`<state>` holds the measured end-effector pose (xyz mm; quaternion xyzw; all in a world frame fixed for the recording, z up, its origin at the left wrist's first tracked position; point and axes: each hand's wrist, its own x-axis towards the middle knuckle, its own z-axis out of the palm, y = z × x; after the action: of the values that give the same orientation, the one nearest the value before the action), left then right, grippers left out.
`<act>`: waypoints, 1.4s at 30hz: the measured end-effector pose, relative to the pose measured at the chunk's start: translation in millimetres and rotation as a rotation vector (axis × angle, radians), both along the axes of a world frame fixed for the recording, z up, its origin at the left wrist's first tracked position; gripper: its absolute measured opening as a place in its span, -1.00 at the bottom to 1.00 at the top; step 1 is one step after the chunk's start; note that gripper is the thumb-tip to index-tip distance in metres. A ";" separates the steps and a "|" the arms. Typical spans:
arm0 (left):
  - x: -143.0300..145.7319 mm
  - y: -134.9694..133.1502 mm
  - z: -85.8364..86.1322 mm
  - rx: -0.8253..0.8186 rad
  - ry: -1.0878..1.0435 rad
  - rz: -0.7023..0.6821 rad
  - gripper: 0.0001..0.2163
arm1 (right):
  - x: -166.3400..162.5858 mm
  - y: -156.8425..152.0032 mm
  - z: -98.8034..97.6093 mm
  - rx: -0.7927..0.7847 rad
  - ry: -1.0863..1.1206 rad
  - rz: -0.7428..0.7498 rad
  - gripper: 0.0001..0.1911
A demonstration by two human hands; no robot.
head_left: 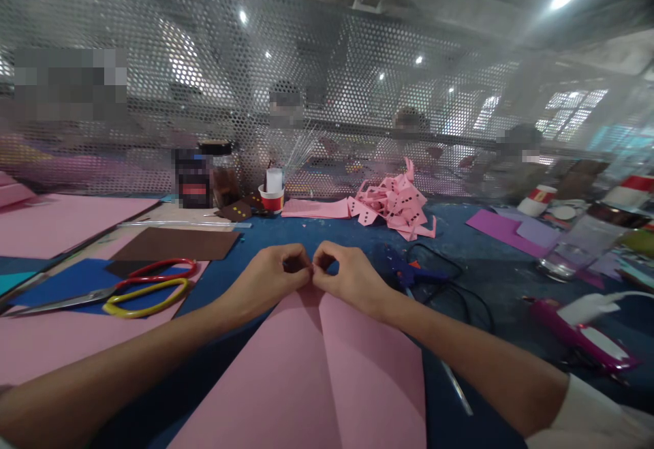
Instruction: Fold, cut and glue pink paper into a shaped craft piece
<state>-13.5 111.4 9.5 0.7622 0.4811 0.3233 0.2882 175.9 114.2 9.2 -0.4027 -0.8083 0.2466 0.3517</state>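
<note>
A large pink paper sheet [317,374] lies on the blue table [480,279] in front of me, with a crease running down its middle. My left hand [273,275] and my right hand [347,275] meet at the sheet's far tip, each pinching the pink paper between thumb and fingers. The fingertips of both hands almost touch each other.
Two scissors, red-handled [158,270] and yellow-handled [148,297], lie left on blue and brown paper. A blue glue gun [409,273] with black cable sits right of my hands; a magenta tool [577,333] further right. Pink paper scraps [393,204], a cup [272,197] and a perforated screen [327,95] stand behind.
</note>
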 end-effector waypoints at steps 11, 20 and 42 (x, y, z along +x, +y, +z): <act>1.9 -0.2 -1.5 0.033 0.009 0.003 -0.92 | 1.1 5.1 -4.4 -0.093 0.144 0.074 -0.97; 1.5 -2.4 -0.6 0.031 0.002 -0.005 -0.92 | 2.6 7.7 -5.7 -0.135 0.159 0.101 -0.97; 2.3 -0.8 2.1 -0.003 -0.007 -0.041 -0.90 | 3.0 6.7 -2.4 -0.101 0.123 0.092 -0.94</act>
<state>-11.2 110.6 11.6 0.7705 0.4647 0.3191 0.2976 178.9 120.9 6.8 -0.3666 -0.7894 0.3271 0.3681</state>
